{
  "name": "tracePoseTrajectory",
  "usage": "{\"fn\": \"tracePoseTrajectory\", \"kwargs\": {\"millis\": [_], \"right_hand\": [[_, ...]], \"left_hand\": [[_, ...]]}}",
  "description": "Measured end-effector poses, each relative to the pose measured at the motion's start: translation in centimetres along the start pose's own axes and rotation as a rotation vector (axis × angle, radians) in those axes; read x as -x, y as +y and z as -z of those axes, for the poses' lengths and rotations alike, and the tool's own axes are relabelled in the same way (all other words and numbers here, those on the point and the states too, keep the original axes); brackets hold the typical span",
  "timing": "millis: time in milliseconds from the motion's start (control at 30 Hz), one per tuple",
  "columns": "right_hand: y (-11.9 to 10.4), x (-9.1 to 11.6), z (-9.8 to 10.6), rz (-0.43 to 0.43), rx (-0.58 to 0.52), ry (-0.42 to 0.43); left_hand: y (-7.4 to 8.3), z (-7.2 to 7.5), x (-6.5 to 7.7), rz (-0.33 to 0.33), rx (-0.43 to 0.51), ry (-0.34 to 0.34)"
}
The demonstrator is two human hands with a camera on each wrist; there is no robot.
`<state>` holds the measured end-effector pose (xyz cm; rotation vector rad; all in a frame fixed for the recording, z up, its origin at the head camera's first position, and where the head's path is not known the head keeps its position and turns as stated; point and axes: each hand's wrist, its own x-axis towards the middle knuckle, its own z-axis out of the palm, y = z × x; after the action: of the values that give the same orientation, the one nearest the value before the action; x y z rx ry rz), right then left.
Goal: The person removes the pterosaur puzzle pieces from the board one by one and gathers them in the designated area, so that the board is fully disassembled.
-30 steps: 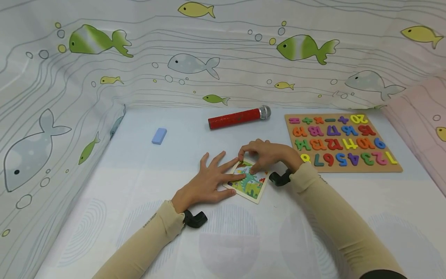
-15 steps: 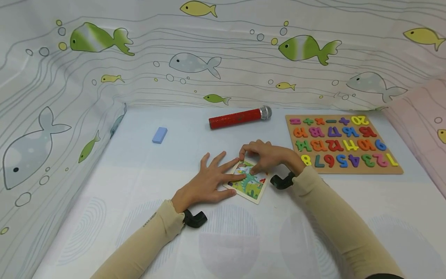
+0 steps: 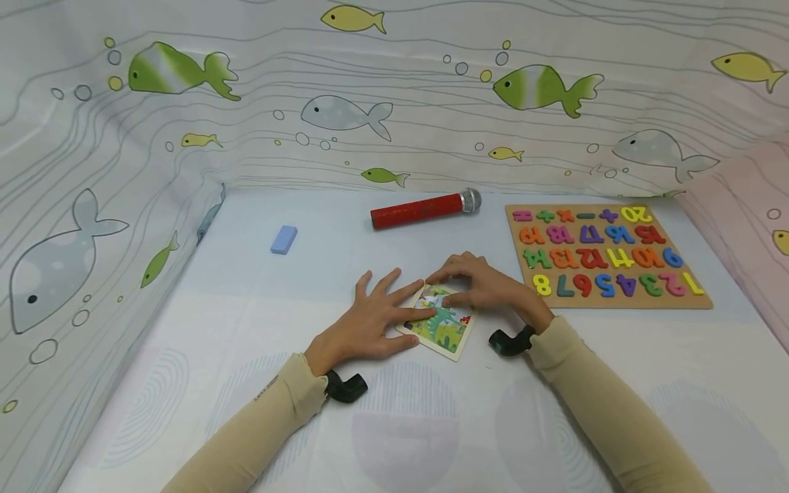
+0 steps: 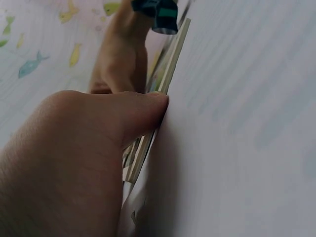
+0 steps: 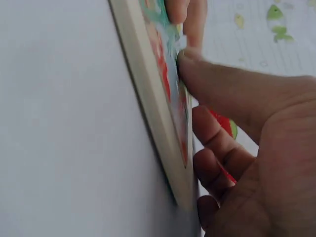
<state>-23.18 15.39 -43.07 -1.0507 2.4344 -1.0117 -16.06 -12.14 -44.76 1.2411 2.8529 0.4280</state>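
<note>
A small square wooden puzzle (image 3: 446,332) with a dinosaur picture and a pale rim lies on the table, turned at an angle. My left hand (image 3: 364,325) rests on its left side with fingers spread and straight, one fingertip on the picture. In the left wrist view the thumb (image 4: 143,111) lies against the puzzle's edge. My right hand (image 3: 483,284) holds the puzzle's far side, fingers curled along the far edge and thumb on the picture. In the right wrist view that thumb (image 5: 212,79) presses near the edge; the other fingers bend beside the rim. The puzzle's upper left is partly covered.
Behind the hands lies a red microphone (image 3: 419,210) with a silver head. A blue block (image 3: 284,239) sits at the back left. At the right is a wooden board (image 3: 607,303) of colourful numbers. A fish-printed cloth (image 3: 431,150) rises behind the table.
My right wrist has moved a little right and nearer, and the right hand lies lower, its fingers stretched further along the puzzle's far edge. The left hand and the puzzle have stayed put.
</note>
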Motion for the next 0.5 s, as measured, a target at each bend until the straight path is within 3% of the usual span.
{"fn": "tracePoseTrajectory", "kwargs": {"millis": [500], "right_hand": [[0.0, 0.6, -1.2, 0.023, -0.017, 0.082]], "left_hand": [[0.0, 0.0, 0.0, 0.014, -0.023, -0.036]]}}
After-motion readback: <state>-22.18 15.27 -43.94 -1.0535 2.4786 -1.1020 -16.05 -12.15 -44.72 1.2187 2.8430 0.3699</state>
